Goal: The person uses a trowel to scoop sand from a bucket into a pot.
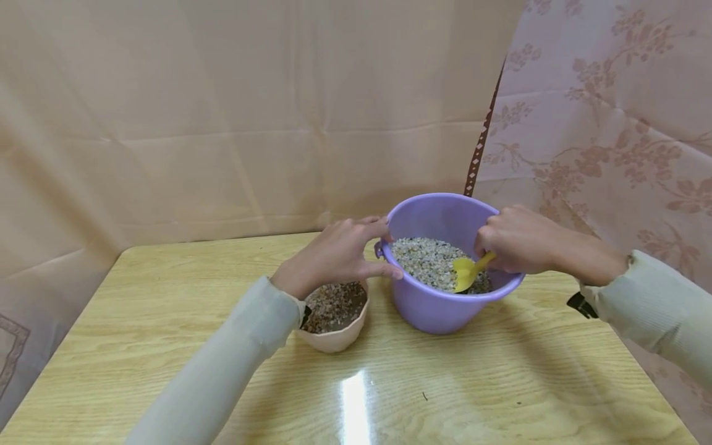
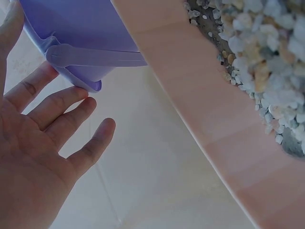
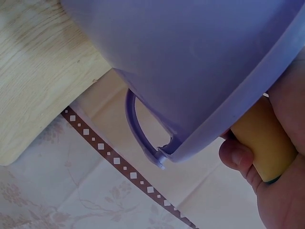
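Right hand (image 1: 514, 241): we see it gripping the yellow scoop (image 1: 467, 272) in the gravel-filled purple bucket (image 1: 439, 309).
Left hand (image 1: 334, 256): fingers spread, touching the bucket's rim.
Right wrist view: shows the bucket's handle (image 3: 136, 126).
Surface: wooden table (image 1: 167, 296), pink bowl (image 1: 336, 337), curtains (image 1: 222, 111) behind.

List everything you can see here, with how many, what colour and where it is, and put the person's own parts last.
bucket: one, purple, on the table right of centre, holding pale gravel.
gravel in bucket: one heap, whitish grey, inside the bucket.
scoop: one, yellow, blade in the bucket's gravel.
bowl: one, pale pink, on the table left of the bucket, holding darker gravel.
gravel in bowl: one heap, brownish, inside the bowl.
table: one, light wood grain.
curtains: plain peach behind, pink floral at right.
sleeves: two, pale greenish white.
left hand: one, fingers extended, at the bucket's left rim.
right hand: one, grip on the scoop's handle, over the bucket.
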Demonstrator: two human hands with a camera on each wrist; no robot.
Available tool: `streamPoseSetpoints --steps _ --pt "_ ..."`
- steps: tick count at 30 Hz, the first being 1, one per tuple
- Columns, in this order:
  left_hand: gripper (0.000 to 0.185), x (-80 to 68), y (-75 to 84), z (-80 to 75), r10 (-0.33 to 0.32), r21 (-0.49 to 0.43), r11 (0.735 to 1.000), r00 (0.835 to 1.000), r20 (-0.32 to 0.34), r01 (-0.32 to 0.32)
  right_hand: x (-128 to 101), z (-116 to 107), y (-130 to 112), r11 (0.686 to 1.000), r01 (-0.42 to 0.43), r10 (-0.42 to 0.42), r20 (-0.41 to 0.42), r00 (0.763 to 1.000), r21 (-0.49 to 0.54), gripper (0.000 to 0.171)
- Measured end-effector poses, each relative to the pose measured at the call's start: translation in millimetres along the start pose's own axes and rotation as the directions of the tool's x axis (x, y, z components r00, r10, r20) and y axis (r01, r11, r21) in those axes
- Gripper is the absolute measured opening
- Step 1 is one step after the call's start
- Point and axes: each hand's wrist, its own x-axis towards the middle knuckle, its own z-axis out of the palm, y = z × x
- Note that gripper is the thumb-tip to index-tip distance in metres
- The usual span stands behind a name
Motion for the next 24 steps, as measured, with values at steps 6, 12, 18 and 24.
streamPoseSetpoints --steps 6,12,18,24 --pt "0.059 0.1 0.2 -0.1 -0.003 -0.001 1.000 1.000 0.007 0.003 -1.3 -0.3 -1.4 0.999 -0.019 0.019 -0.015 1.000 0.028 0.015" --pt "0.059 0.1 0.4 -1.0 -0.002 0.001 1.000 1.000 0.004 0.002 -1.2 2.7 -1.3 0.996 -0.053 0.055 -0.027 0.998 0.078 0.012" --pt "0.060 -1.0 0.3 -0.4 -0.009 -0.001 1.000 1.000 0.009 0.009 -1.9 5.2 0.4 0.994 -0.054 0.058 -0.037 0.998 0.094 0.011" --pt "0.061 0.1 0.4 0.3 0.005 -0.006 1.000 1.000 -0.003 -0.005 -3.6 6.8 2.6 0.989 -0.063 0.071 -0.056 0.996 0.135 0.011"
